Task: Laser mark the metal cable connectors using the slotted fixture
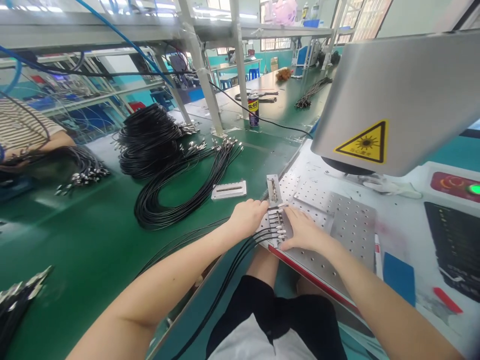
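A slotted metal fixture block (276,225) lies at the front edge of the perforated metal plate, with several black cables (245,246) running into it from the left. Their silver connector ends (280,232) sit side by side in its slots. My left hand (249,217) is closed at the block's upper left, its fingertips pinched at a black cable whose end is mostly hidden. Along the block's right side, my right hand (305,230) spans it, thumb near the lower end and fingers near the upper end. A second slotted metal block (274,190) stands just beyond.
A pale slotted bar (229,190) and coiled black cable bundles (150,142) lie on the green table (180,255). Over the plate at right hangs a grey machine head (397,100) with a yellow warning sign. A can (253,111) stands behind; a person's arm (52,140) shows far left.
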The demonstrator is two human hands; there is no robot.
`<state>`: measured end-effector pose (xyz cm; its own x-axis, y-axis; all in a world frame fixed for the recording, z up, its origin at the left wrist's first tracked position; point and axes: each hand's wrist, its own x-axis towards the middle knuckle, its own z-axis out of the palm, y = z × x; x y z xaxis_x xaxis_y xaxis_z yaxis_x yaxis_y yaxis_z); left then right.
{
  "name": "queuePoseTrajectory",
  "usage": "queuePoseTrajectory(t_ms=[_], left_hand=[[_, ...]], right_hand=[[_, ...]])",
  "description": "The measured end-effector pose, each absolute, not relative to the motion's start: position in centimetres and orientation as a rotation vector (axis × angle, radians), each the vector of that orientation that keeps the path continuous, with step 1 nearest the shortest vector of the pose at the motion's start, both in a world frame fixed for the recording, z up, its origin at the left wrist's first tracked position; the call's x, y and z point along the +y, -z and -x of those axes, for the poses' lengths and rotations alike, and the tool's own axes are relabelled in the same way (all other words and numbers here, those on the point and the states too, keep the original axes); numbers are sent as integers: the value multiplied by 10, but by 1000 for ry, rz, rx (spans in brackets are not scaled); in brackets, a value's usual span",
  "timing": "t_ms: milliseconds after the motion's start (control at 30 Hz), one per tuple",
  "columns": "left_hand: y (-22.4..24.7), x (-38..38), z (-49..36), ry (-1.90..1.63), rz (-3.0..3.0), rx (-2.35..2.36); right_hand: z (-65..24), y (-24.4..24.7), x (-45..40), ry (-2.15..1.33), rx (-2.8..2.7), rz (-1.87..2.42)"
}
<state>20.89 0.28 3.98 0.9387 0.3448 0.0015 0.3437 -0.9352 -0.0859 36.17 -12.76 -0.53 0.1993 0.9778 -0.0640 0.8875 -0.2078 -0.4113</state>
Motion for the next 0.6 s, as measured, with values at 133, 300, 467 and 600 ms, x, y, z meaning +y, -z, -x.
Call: queuePoseTrajectory(t_ms=[133,300,467,600], left_hand=[[-36,-16,-195,-259,3101,-710],[-18,-33,-179,-398,3119,-847],[-14,-30,-178,-439,3126,-897],[-27,-20,-179,-375,3323,-927]], right_hand=[[-362,4,-129,-505,-1748,2220],[-362,7,-131,-465,-1781,2188],[-363,8,-132,-459,-1796,2186],[-361,3,-131,-484,-1788,2205]])
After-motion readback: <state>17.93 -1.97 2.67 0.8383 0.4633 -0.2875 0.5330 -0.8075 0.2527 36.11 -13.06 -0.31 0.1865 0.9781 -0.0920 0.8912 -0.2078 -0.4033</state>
